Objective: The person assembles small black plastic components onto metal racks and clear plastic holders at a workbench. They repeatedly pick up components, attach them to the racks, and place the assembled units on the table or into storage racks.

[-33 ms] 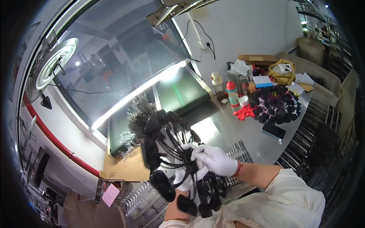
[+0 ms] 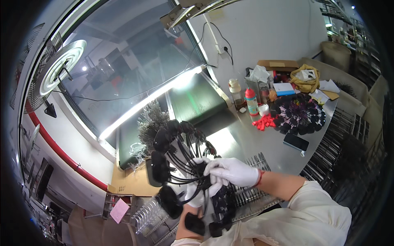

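Both my hands wear white gloves and meet at a bundle of thin black stems with flat, rounded black heads point(image 2: 158, 168). The heads fan out in a ring, some hanging low in front of my body. My right hand point(image 2: 232, 171) reaches in from the right, its fingers closed at the gathered middle of the stems. My left hand point(image 2: 196, 194) is behind and below, wrapped round the bundle and partly hidden by stems and heads. What exactly the right fingertips pinch within the bundle is hidden.
Beyond the bundle stands a cluster of thin metal wires point(image 2: 152, 123) by a green conveyor belt point(image 2: 193, 98). On the steel table point(image 2: 283, 158) lie a phone point(image 2: 296, 142), red pieces point(image 2: 264, 122), a bottle point(image 2: 251, 101) and another black-headed bundle point(image 2: 301, 112). A metal rack point(image 2: 250, 197) is beneath my right forearm.
The bundle has turned slightly, its lower-left heads swinging a little to the left and down. My right hand has moved slightly left with it, still closed at the stems.
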Motion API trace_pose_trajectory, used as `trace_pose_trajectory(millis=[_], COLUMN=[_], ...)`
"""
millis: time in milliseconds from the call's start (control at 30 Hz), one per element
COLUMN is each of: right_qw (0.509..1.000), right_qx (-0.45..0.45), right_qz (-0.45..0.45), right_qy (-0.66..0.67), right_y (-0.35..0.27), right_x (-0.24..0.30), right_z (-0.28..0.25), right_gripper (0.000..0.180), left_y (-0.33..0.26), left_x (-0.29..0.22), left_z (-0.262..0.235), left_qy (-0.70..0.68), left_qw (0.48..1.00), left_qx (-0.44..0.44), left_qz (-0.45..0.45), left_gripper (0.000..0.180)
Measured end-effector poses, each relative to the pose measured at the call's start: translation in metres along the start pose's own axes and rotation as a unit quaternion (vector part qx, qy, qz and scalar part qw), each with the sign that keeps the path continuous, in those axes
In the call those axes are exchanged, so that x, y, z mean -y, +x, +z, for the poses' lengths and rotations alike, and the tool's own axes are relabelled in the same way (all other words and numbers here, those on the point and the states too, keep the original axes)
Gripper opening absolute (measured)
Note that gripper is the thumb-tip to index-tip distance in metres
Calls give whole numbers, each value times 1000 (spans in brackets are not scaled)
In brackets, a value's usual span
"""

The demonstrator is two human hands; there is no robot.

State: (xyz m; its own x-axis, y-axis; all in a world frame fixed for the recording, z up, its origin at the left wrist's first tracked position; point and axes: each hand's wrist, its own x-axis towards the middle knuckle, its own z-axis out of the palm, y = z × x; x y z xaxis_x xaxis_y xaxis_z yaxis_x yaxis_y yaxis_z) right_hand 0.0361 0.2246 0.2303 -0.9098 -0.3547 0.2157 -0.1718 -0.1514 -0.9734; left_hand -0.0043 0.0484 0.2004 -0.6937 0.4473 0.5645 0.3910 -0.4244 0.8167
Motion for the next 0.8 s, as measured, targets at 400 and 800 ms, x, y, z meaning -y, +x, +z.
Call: trace_pose_trajectory(millis=[400,800], right_qw=[841,761], right_qx=[30,-70], right_qz=[-202,-372], right_qy=[-502,-527], right_y=[65,39], right_x=[-19,44], right_z=[-75,-60], right_gripper=[45,48], left_y=[0,2], left_x=[-57,-54], left_z=[-68,-79], left_qy=[-11,-244], left_qw=[937,925], left_qx=[254,256], left_qz=[-239,-142], left_gripper=[86,84])
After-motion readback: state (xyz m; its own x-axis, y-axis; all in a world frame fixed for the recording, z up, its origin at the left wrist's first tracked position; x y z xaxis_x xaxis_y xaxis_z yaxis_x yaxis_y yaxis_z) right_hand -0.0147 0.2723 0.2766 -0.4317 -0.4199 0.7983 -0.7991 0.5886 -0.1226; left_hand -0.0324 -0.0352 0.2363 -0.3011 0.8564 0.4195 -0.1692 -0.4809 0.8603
